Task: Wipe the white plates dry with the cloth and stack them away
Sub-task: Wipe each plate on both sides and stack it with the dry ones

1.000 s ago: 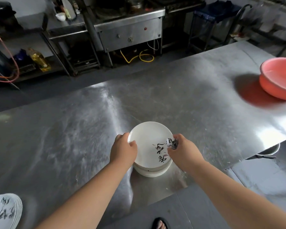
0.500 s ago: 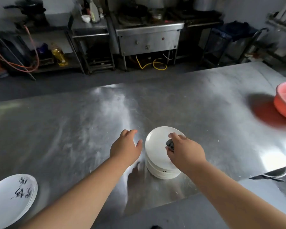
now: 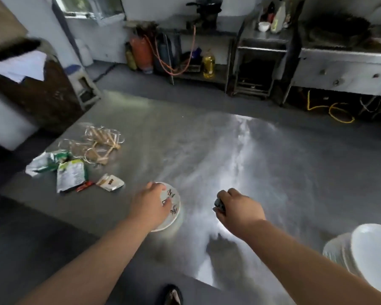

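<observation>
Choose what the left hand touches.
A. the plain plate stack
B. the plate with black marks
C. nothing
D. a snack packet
B: the left hand touches the marked plate, well apart from the packets and the stack.

Bare steel table (image 3: 262, 164) runs wide ahead of my right hand (image 3: 240, 209), which grips the cloth (image 3: 218, 203), and there's open steel between both hands. My left hand (image 3: 150, 205) is on the marked plates (image 3: 175, 203). Wrappers (image 3: 70, 176) and tangled sticks (image 3: 101, 142) crowd the far left. The plain plate stack (image 3: 374, 256) blocks my near right
</observation>
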